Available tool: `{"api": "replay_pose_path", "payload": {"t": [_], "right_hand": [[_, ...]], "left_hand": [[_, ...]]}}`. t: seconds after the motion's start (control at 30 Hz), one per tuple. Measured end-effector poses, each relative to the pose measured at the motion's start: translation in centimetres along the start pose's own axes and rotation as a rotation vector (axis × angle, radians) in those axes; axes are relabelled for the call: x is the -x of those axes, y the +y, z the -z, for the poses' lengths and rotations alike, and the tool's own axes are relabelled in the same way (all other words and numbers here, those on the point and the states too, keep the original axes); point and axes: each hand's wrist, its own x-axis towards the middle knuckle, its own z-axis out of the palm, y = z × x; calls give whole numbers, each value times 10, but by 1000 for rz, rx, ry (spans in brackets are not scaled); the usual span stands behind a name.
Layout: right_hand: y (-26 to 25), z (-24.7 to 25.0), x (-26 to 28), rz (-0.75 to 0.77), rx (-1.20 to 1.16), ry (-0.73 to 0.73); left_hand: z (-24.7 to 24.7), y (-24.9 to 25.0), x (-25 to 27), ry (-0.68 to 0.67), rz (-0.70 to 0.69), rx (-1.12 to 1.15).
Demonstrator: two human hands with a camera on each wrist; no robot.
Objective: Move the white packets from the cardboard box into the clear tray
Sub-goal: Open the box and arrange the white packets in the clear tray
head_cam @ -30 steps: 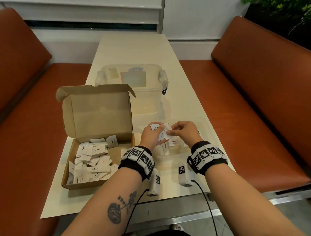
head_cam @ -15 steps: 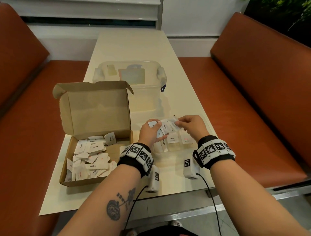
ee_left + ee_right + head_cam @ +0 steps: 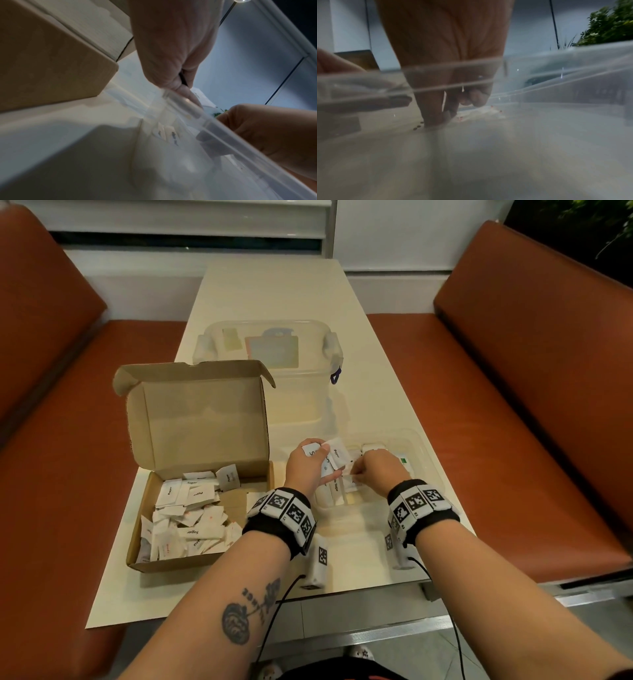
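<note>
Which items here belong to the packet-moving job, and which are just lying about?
Job: cardboard box, packets in it, clear tray, packets in left hand, right hand.
Lying about: lidded plastic tub, benches.

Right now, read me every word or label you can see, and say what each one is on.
"Sugar": packet in the cardboard box, near the front.
"Sugar": packet near the box's back.
"Sugar": packet in the clear tray, below the left hand.
Other packet print, the tattoo lettering and the wristband codes: unreadable.
</note>
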Motion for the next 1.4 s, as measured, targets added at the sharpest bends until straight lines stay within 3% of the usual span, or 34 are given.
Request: {"api": "replay_pose_path", "payload": {"t": [0.33,0.9,0.97,1.07,1.17,1.4], "right_hand": [[4,-14,4,26,-16,141],[3,-15,0,25,20,100],[3,-14,0,0,-83,179],[0,-9,3,-72,-459,369],[-6,-2,6,-81,-672,332],[-8,0,6,-58,-764,274]], "left_hand": [[3,-4,-6,13,-38,-67],[2,-2,-5,14,-34,-102],[2,-2,-4,10,-29,-98],[1,-1,-4,10,-30,-86],[1,-2,-3,9,-43,-94],[1,-1,-4,15,-29,-114]]}}
